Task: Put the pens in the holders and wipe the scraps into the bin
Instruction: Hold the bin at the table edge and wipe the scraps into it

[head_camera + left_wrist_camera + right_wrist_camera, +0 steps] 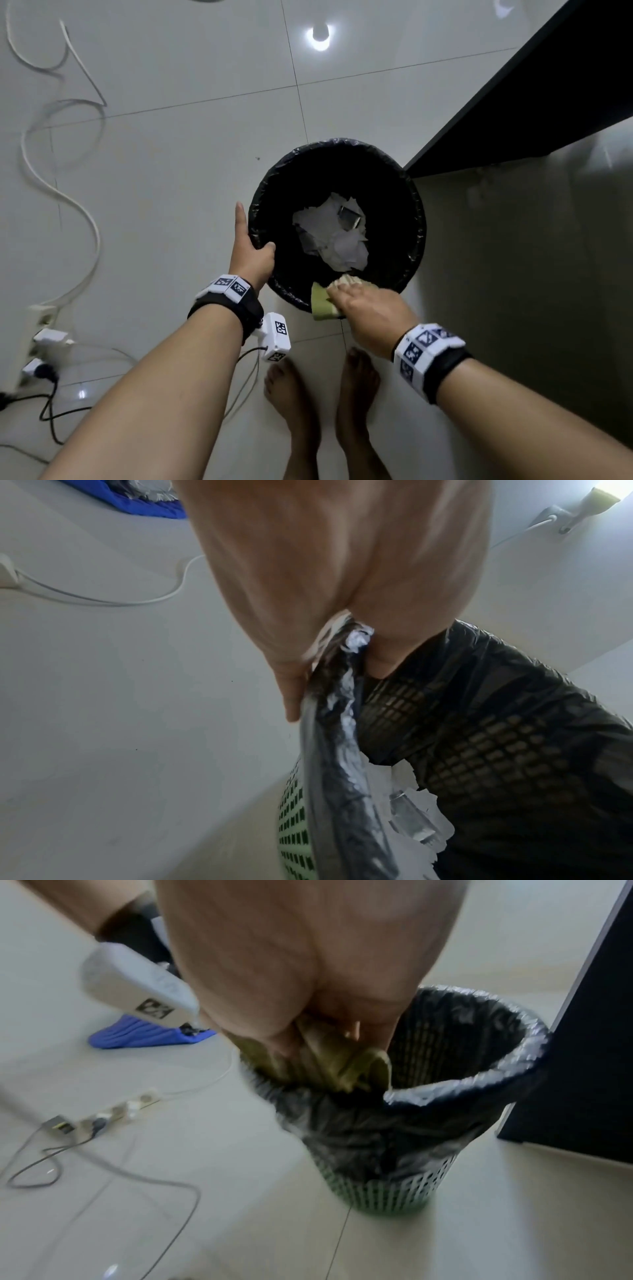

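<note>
Both hands are at the bin point(416, 219), which stands on the tiled floor point(171, 154) just left of a dark furniture panel point(548, 102). The left hand point(251, 253) pinches the bin's left rim, with the thumb hooked inside over the black liner point(514, 696), the fingers outside and the forefinger stretched along the wall. The right hand point(370, 308) is at the near rim, fingers curled round a yellow-green cloth point(320, 303); the right wrist view shows the cloth bunched and dipping into the mouth. White paper scraps point(334, 236) lie at the bottom, straight beyond and below the cloth, so the right hand is the nearer one to them. The bin looks about upright, mouth facing up. I judge the scraps to be in. Any bits clinging to the cloth would need only a shake downward, away from the near rim. No pens or holders are in view. A power strip point(37, 339) lies well apart to the left.
</note>
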